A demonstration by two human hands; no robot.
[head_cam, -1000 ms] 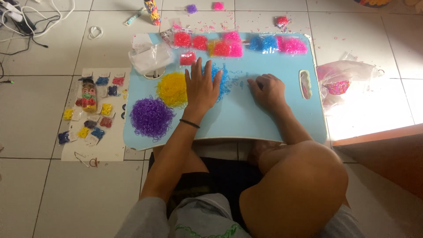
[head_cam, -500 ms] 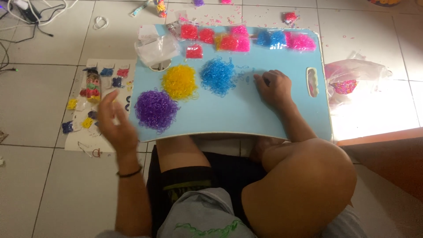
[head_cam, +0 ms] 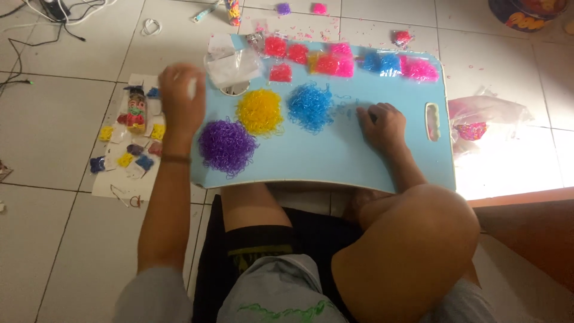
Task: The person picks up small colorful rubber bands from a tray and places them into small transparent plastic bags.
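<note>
A light blue lap board (head_cam: 335,161) lies across the person's knees and takes up the middle of the view, its handle slot at the right end. On it sit three loose heaps of small elastic loops: a purple heap (head_cam: 226,145) at the near left, a yellow heap (head_cam: 259,111) just beyond it, and a blue heap (head_cam: 310,106) right of the yellow one. Along the far edge runs a row of small packets (head_cam: 335,62) in pink, red and blue, with a clear plastic bag (head_cam: 230,66) at the far left corner. On the floor to the left lies a white sheet (head_cam: 122,182) strewn with little coloured packets.

The left hand (head_cam: 181,103) is raised over the board's left edge, left of the yellow heap and beyond the purple one; it is blurred, so whether it holds anything cannot be told. The right hand (head_cam: 382,124) rests on the board, fingers curled down on a thin scatter of blue loops (head_cam: 345,110) just right of the blue heap.
</note>
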